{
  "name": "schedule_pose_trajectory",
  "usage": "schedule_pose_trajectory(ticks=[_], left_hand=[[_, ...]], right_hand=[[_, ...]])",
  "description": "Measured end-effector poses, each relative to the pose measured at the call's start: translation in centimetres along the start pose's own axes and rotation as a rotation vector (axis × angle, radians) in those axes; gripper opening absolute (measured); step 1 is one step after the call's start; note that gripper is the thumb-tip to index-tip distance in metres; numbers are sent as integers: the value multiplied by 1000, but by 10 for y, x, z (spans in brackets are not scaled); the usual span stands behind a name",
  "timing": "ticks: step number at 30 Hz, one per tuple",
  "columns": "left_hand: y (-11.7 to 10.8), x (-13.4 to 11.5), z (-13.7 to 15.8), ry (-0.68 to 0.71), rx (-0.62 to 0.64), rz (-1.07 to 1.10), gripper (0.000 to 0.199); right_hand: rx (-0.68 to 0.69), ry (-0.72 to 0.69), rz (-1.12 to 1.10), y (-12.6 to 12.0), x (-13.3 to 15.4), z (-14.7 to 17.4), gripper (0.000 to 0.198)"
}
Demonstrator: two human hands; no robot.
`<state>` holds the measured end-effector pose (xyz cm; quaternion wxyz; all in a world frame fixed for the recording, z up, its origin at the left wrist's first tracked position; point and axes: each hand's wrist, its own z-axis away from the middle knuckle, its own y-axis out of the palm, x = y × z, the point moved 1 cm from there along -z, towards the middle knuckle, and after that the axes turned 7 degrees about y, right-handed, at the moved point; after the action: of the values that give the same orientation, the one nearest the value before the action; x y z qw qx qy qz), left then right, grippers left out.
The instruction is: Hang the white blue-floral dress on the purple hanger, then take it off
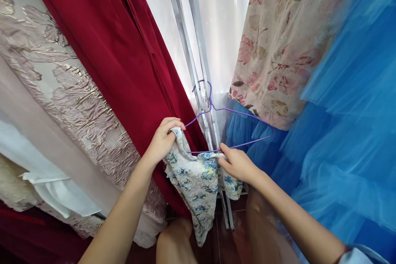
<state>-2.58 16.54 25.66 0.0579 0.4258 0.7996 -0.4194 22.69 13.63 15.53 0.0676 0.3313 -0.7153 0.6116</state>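
Observation:
A white garment (pixel 201 185) with a blue, green and yellow print hangs between my two hands. My left hand (pixel 165 138) is closed on its edge at the left end of a purple wire hanger (pixel 247 114), whose left corner is hidden by the hand and cloth. With fingers pinched, my right hand (pixel 235 163) grips the garment's upper edge beside the hanger's bottom bar. The hanger's right half is bare, and its hook points up in front of metal rails. What kind of garment it is, I cannot tell.
Long dark red fabric (pixel 123 49) and a pinkish embossed cloth (pixel 71 78) hang at left. Upright metal rails (pixel 188 29) stand in the middle before white fabric (pixel 229 20). A floral cloth (pixel 275 49) and blue tulle layers (pixel 349 132) hang at right. Dark tiles cover the floor.

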Motion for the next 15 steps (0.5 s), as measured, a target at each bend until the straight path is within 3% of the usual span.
schedule_pose_trajectory(ticks=[2,4,7,11,15], left_hand=[[11,-2,-5,-32,-29,-91,32],[18,1,-6,-156,-98,-183,38],[24,9,-1,-291,-104,-284,19],[28,12,6,-181,-120,-334,28],[26,14,10,-160,-206,-430,29]], right_hand=[[6,-3,-2,0,0,1,3],[6,-19,-12,0,1,2,5],[3,-34,-39,0,2,2,8],[15,-26,-166,-4,-1,9,28],[-93,-41,-322,-20,-27,30,59]])
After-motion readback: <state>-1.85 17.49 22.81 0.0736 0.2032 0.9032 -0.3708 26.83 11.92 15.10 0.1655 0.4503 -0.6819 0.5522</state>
